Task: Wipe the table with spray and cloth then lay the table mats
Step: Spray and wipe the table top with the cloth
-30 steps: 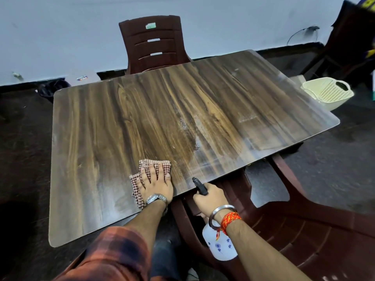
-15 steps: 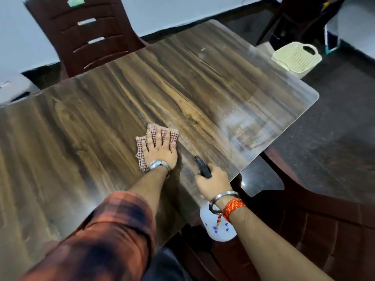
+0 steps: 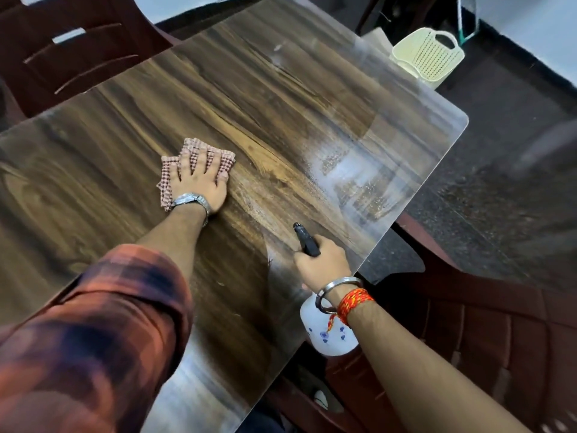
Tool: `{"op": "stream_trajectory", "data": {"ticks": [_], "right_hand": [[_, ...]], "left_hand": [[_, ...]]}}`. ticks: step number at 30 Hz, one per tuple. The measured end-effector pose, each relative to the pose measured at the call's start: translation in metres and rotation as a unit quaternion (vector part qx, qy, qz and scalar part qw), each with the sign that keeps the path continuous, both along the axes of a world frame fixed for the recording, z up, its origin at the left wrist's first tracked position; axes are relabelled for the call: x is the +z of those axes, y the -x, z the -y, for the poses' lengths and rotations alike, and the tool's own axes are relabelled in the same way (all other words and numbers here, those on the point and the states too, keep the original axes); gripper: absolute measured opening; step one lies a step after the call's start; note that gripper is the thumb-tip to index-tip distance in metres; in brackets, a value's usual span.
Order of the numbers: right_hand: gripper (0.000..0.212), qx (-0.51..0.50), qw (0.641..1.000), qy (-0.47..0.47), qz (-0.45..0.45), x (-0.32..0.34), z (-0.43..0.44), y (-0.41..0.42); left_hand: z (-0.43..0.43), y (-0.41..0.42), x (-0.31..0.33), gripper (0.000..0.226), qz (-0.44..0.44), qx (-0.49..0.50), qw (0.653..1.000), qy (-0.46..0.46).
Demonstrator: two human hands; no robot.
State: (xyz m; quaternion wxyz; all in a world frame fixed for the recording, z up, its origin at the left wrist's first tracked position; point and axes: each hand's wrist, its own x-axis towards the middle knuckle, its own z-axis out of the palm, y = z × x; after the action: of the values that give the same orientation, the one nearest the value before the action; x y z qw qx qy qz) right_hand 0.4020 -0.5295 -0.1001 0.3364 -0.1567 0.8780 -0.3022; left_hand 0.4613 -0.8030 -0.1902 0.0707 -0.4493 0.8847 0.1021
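Note:
A dark wood-grain table [image 3: 281,98] fills most of the view. My left hand [image 3: 196,179] lies flat, fingers spread, pressing a red-and-white checked cloth [image 3: 167,179] onto the tabletop near its middle. My right hand [image 3: 321,264] grips a white spray bottle [image 3: 324,332] with blue flower marks by its black nozzle head, which points over the table's near right edge. A wet, misty patch with droplets [image 3: 356,179] lies on the tabletop right of the cloth. No table mats are in view.
A maroon plastic chair [image 3: 71,48] stands at the far side of the table. Another maroon chair [image 3: 487,332] sits under the near right edge. A cream plastic basket [image 3: 427,54] rests on the dark floor past the table's right corner.
My left hand has slid the cloth away from the near edge toward the table's middle. My right hand with the bottle has come up over the edge, and a wet patch now shows.

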Motion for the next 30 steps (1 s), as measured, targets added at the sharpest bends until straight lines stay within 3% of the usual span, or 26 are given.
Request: {"op": "stream_trajectory", "data": {"ticks": [6, 13, 23, 30], "right_hand": [[0.018, -0.008, 1.0, 0.012, -0.01, -0.004, -0.015, -0.006], [0.016, 0.016, 0.997, 0.041, -0.065, 0.008, -0.057, 0.006], [0.027, 0.152, 0.986, 0.063, -0.016, 0.023, -0.143, 0.0], [0.014, 0.192, 0.975, 0.109, -0.008, 0.038, -0.15, 0.0]], "left_hand": [[-0.084, 0.01, 0.002, 0.057, 0.002, -0.1, 0.995, 0.0], [-0.197, -0.021, 0.0, 0.055, -0.001, -0.073, 0.997, -0.014], [-0.341, -0.134, -0.001, 0.06, 0.004, 0.099, 0.995, -0.026], [-0.354, -0.21, 0.001, 0.057, 0.01, 0.306, 0.951, -0.046]]}}
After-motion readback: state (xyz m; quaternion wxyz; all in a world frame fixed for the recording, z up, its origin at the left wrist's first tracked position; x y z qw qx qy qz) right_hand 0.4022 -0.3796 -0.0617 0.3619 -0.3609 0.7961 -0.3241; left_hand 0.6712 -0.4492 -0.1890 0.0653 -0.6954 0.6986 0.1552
